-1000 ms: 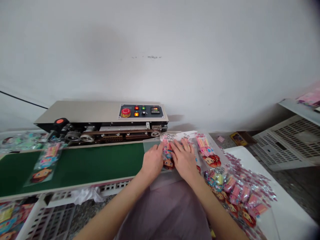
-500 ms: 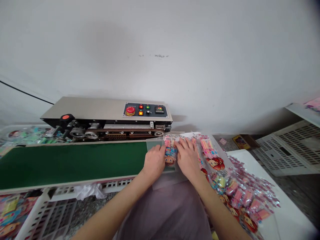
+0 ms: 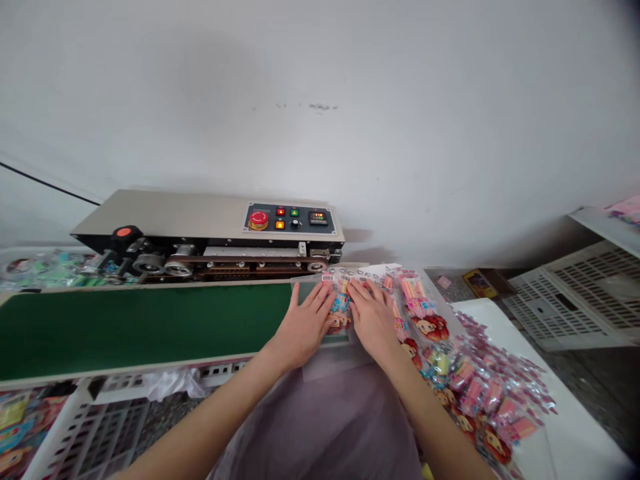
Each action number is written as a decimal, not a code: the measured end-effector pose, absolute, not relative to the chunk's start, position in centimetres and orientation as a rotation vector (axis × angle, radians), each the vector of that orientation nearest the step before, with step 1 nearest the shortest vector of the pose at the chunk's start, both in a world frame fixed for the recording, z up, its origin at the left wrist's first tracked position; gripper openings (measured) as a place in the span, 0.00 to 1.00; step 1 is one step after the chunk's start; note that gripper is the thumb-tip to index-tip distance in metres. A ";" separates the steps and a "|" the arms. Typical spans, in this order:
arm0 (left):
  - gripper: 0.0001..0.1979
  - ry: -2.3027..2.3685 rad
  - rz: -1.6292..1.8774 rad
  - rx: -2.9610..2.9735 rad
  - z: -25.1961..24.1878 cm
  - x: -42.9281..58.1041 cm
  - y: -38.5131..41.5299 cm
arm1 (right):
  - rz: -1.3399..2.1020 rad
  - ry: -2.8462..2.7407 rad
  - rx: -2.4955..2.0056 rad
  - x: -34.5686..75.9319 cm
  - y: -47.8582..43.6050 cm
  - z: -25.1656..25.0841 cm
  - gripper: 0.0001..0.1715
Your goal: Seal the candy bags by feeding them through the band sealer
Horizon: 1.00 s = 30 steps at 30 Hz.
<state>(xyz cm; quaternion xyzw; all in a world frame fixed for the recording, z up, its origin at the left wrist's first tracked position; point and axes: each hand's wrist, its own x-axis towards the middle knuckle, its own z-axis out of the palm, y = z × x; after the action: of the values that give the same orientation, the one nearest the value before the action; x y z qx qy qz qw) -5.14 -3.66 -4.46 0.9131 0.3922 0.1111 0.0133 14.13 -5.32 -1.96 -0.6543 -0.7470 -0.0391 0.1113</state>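
My left hand (image 3: 306, 328) lies flat with its fingers spread over clear printed packets at the right end of the green conveyor belt (image 3: 200, 317). Beside it, my right hand (image 3: 373, 319) rests palm down on neighbouring packets, fingers stretched out. Between the hands shows part of a packet (image 3: 341, 303) with pink and yellow contents and a cartoon face; my fingers cover the rest. A clear sheet (image 3: 327, 365) extends below the left hand. Right of my right hand lies another cartoon-faced packet (image 3: 423, 310).
Behind the belt stands a sealing machine (image 3: 210, 217) with a lit control panel (image 3: 290, 219). Several filled packets (image 3: 480, 393) are heaped on a white surface (image 3: 575, 427) at right. White crates (image 3: 575, 300) stand farther right, and another crate (image 3: 95, 433) sits under the belt.
My left hand has gone from gripping a packet's edge to lying spread over the packets. A second packet edge now shows under it. My right hand stays nearly in place.
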 end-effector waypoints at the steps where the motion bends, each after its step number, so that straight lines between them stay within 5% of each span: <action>1: 0.28 1.232 0.347 2.843 -4.4 -5.5 -3.7 | -0.111 -2.197 -1.928 14.1 -5.3 -1.9 0.26; 9: 0.24 1.559 0.330 2.736 -2.5 -7.3 -4.0 | -0.030 -2.262 -1.911 13.2 -5.0 -1.3 0.27; 15: 0.28 1.221 0.333 2.811 -3.0 -4.7 -4.2 | -0.005 -2.269 -1.884 13.0 -4.6 -1.3 0.27; 30: 0.27 1.722 0.362 2.631 -2.7 -9.2 -5.6 | -0.131 -2.166 -1.903 12.5 -5.9 -1.0 0.25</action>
<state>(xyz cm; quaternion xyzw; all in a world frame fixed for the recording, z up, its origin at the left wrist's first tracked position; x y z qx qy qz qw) -9.20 -5.58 -2.69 0.8312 0.5439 0.1143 -0.0115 12.47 -5.95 -1.05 -0.6539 -0.7445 -0.0452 0.1273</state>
